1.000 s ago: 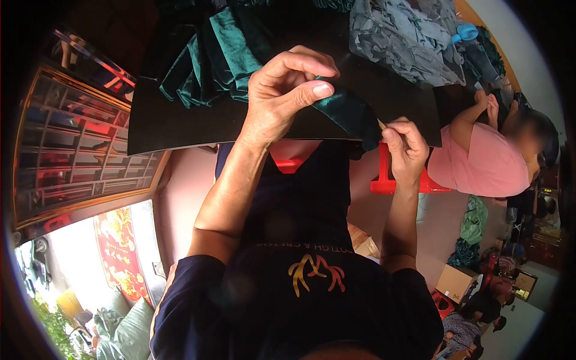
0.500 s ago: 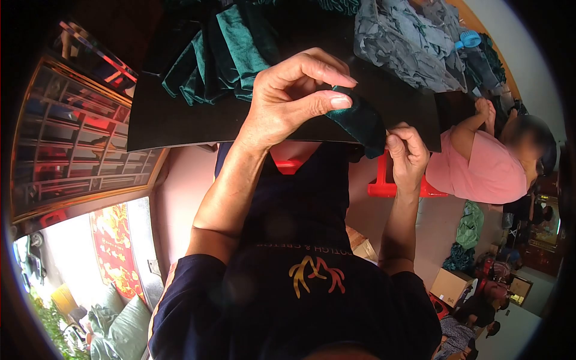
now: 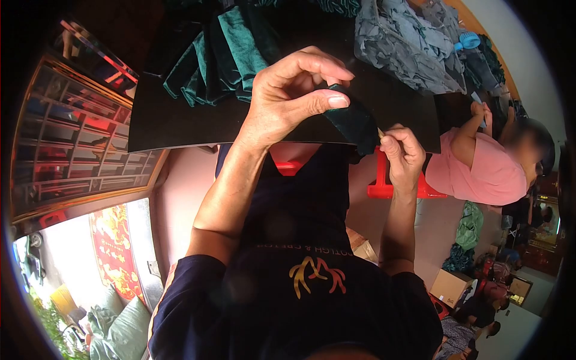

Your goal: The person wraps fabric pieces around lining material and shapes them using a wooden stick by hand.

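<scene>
Since half a second ago, the right hand (image 3: 403, 155) has dropped slightly below the dark green velvet fabric strip (image 3: 354, 123), exposing a thin pale stick (image 3: 380, 132) clamped in its curled fingers. From the head camera, the left hand (image 3: 288, 93) pinches the strip's upper end between thumb and fingers, above the edge of a black tabletop (image 3: 180, 123). Folded green velvet pieces (image 3: 225, 57) and a grey cloth heap (image 3: 408, 48) lie on it. A person in a pink shirt (image 3: 480, 171) sits nearby.
</scene>
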### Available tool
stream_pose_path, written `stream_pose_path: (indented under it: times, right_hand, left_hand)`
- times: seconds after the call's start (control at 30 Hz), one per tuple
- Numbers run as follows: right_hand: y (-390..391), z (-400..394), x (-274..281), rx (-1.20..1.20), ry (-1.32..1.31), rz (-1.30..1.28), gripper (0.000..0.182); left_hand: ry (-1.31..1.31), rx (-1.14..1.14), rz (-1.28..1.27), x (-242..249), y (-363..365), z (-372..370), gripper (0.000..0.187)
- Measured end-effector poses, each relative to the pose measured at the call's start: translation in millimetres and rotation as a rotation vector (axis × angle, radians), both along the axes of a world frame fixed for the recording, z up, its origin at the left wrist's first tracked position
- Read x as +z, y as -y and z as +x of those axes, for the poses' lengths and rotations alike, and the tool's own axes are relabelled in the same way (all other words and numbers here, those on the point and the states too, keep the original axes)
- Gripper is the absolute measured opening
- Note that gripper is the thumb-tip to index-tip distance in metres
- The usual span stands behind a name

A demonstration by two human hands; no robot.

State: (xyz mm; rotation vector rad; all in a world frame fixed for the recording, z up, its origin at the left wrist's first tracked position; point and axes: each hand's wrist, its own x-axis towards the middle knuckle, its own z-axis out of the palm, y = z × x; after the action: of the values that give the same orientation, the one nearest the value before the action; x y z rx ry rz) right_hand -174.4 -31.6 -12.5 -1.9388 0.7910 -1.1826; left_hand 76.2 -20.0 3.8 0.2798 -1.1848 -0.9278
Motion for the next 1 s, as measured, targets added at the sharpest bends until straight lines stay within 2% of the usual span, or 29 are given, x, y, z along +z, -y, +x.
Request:
stream_pose_path:
  times: [0.1,0.3,0.4,0.5,0.7,0.8,1.0]
  right_hand:
    - [-3,1,-1,-0.001,0.033,0.102,0.010]
    - [-3,5,-6,0.002,0.124,0.110,0.011]
    - [-1,3,-2,-0.011,0.046,0.029,0.011]
    - [5,-2,-5,-0.051,-0.009,-0.069,0.010]
    - [7,-2,-4,-0.057,-0.028,-0.103,0.011]
    - [3,1,-4,0.041,0.148,0.082,0.012]
    - [-1,23,-1,0.064,0.260,0.113,0.012]
  left_hand:
    - [-0.053,-0.011,-0.048,-2,2,-4,0.023]
    - [-0.171,-0.156,0.018,-8,6,-13,0.022]
    - [-0.110,-0.151,0.078,-9,6,-7,0.022]
    - [-0.060,-0.137,0.007,-10,9,-1,0.019]
    - [0.008,-0.096,-0.004,-4,6,0,0.019]
    - [0.080,-0.028,-0.095,2,5,-6,0.018]
    - [0.065,-0.040,-0.037,6,4,-5,0.017]
